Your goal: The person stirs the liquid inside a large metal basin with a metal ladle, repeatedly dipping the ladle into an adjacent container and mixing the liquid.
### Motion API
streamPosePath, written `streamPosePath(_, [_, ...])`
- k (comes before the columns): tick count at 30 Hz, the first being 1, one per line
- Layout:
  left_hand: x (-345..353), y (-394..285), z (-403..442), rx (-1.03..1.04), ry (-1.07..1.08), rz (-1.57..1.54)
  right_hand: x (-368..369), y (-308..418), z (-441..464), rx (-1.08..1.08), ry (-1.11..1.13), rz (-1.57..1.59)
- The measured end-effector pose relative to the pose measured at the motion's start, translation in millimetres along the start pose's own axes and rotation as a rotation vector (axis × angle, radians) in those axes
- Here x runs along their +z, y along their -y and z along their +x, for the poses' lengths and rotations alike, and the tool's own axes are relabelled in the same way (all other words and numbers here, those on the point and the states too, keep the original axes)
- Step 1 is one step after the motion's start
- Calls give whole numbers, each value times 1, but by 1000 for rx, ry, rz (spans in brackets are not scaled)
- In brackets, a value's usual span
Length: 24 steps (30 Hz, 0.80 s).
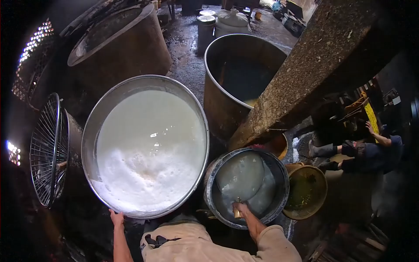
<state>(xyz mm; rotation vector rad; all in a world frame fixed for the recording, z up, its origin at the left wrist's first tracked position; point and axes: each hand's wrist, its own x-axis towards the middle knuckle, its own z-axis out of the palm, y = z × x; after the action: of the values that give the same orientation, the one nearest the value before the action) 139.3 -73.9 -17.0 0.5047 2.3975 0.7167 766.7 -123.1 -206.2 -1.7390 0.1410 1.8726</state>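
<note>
A wide metal vat [199, 109] holds pale, milky liquid with white foam toward its near side. My left hand [116, 217] is at this vat's lower left rim, its fingers closed at the edge. To the right stands a smaller dark-rimmed tub [284, 187] with cloudy grey liquid. Inside its near part my right hand [239, 208] grips a yellowish handle [237, 213]. A round, shallow pan-like shape [240, 174] lies in the tub, partly under the liquid; whether the handle belongs to it is unclear.
A tall metal vat [209, 87] with dark liquid stands beyond, beside a thick slanted post [305, 65]. At left are a wire rack [56, 148] and a large tilted-looking vat [126, 52]. A brown basin [324, 192] and another person [388, 148] are at right.
</note>
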Motion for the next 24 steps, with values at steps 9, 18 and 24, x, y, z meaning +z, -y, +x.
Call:
streamPosePath(9, [4, 7, 3, 10, 42, -3, -27, 54, -162, -66, -99, -268])
streamPosePath(18, [-4, 27, 2, 58, 191, -178, 25, 94, -284, 2, -178, -378])
streamPosePath(24, [-25, 20, 16, 186, 111, -99, 122, 94, -294, 9, -60, -602])
